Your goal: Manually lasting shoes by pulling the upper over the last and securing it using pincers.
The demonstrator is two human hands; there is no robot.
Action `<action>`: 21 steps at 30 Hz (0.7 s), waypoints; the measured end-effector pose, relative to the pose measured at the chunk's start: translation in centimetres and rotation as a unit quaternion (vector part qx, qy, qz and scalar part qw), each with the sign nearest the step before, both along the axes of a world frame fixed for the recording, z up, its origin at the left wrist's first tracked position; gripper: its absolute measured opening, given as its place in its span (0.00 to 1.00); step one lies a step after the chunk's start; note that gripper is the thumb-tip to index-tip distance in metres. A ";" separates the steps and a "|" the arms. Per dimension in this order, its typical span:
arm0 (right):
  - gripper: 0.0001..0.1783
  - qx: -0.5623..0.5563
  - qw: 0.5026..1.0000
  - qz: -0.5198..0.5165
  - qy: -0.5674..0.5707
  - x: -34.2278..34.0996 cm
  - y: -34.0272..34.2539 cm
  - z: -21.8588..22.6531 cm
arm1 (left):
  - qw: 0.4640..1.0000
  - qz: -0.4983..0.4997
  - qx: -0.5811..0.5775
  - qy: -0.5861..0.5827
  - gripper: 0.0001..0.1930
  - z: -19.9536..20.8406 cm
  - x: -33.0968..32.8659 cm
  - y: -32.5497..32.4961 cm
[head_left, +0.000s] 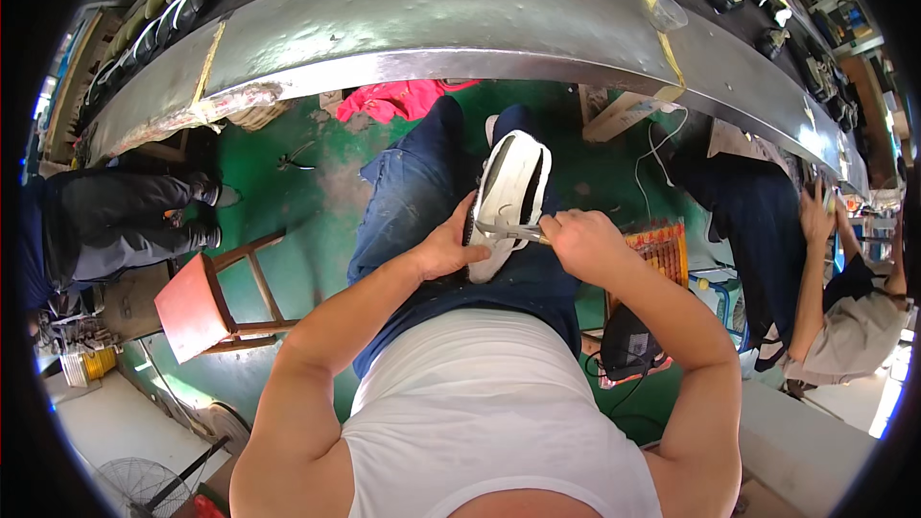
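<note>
Nearest, at six o'clock, is the person's white top (489, 408). Ahead of it, a white shoe (495, 200) lies over the lap in blue trousers (398, 206), opening upward, its length running roughly from one o'clock to seven. At the shoe's eight o'clock, the left hand (447, 247) grips its lower end, thumb across the top. At its four o'clock, the right hand (585, 247) is clenched round the handles of metal pliers (513, 230), whose head lies against the shoe; whether it pinches the material I cannot tell.

Farther out, taken from the shoe, a stool (195, 308) with a reddish seat stands at eight o'clock, a red cloth (393, 102) lies on the green floor (317, 197) toward eleven, and a metal-topped bench (432, 19) spans twelve, bearing a clear cup (669, 12) between one and two.
</note>
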State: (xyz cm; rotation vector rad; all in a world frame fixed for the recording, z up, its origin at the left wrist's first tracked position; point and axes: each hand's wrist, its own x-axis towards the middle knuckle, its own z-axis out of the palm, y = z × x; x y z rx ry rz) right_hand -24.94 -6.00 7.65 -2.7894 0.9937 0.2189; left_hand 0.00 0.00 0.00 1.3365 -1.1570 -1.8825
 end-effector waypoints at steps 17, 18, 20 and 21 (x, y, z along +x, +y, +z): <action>0.26 0.079 0.980 -0.013 -0.181 -0.3 0.6 0.9 | 0.995 -0.046 -0.048 -0.078 0.53 1.3 0.3 -0.5; 0.27 0.041 0.990 -0.002 -0.135 0.4 0.3 1.3 | 0.995 -0.039 -0.061 -0.068 0.53 1.0 0.1 -0.3; 0.27 0.005 0.996 0.007 -0.088 1.5 0.3 2.6 | 0.989 -0.049 -0.103 -0.097 0.52 0.2 0.1 0.1; 0.24 0.009 1.000 -0.001 -0.023 2.0 0.1 3.5 | 0.989 -0.049 -0.103 -0.097 0.52 0.0 0.2 0.0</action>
